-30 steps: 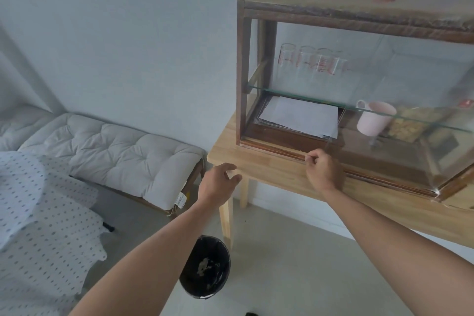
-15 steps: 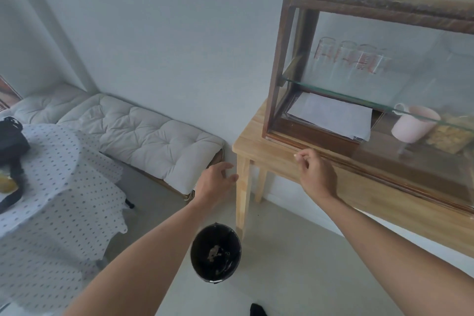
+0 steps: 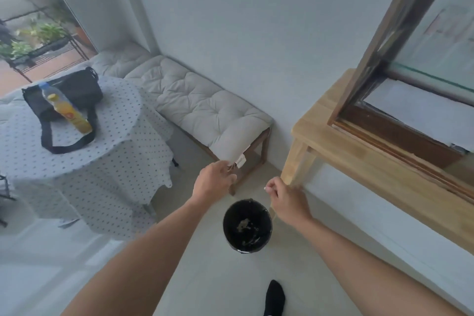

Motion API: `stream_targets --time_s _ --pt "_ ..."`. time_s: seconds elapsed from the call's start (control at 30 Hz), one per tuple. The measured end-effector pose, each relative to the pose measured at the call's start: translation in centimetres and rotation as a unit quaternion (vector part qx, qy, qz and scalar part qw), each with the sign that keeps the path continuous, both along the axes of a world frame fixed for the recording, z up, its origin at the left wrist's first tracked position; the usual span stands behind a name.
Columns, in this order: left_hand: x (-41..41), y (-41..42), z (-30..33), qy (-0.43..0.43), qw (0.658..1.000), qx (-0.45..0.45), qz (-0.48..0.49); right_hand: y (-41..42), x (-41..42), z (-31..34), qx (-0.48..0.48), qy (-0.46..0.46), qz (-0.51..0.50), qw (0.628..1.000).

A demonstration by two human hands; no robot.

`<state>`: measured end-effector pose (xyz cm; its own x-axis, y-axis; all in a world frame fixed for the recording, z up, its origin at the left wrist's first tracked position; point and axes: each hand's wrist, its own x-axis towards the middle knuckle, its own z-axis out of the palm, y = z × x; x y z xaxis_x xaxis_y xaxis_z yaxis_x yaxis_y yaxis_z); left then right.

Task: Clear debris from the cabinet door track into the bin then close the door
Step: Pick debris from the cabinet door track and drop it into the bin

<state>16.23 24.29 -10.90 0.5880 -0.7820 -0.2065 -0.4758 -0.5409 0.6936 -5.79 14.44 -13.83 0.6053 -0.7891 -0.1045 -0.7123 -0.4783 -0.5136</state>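
A round black bin stands on the floor below the table corner, with scraps of debris inside. My right hand hovers just above and right of the bin, fingertips pinched on a tiny white speck of debris. My left hand floats up and left of the bin, fingers loosely apart and holding nothing. The wooden glass cabinet sits on the light wooden table at the right; its bottom door track runs along the cabinet's front edge.
A cushioned bench lines the wall behind the bin. A round table with dotted cloth at the left carries a black bag and a yellow bottle. My black-socked foot is on the floor near the bin.
My right hand left the cabinet track and came down over the bin with its fingers pinched. The view swung left and down; my left hand stayed near the bin.
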Motion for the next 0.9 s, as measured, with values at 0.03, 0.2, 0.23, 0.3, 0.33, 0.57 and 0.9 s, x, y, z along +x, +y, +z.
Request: stream_targets --time_s 0.03,0.2,0.23,0.3,0.33,0.57,0.9 --pt "0.6 0.8 -0.6 0.003 1.0 0.009 0.013 0.2 0.6 -1.0 0.011 0.016 0.008 1.0" --pt "3.3 5.3 -3.9 0.024 0.995 0.059 0.079 0.3 3.0 -5.4 0.056 0.098 0.033 0.993" --pt "3.6 6.1 -4.4 0.027 0.993 0.069 0.089 0.2 3.4 -6.0 0.061 0.112 0.036 0.991" --pt "4.2 7.6 -5.4 0.026 0.99 0.088 0.106 0.0 4.2 -7.0 0.072 0.132 0.037 0.988" --pt "4.5 8.3 -5.7 0.025 0.989 0.098 0.112 -0.1 4.4 -7.2 0.078 0.136 0.037 0.987" --pt "4.7 8.9 -6.1 0.036 0.984 0.113 0.13 -0.9 4.2 -6.6 0.086 0.127 0.03 0.988" --pt "1.6 -1.9 0.3 0.038 0.999 0.022 -0.005 -3.7 -2.8 2.9 -0.01 0.045 -0.087 0.995"
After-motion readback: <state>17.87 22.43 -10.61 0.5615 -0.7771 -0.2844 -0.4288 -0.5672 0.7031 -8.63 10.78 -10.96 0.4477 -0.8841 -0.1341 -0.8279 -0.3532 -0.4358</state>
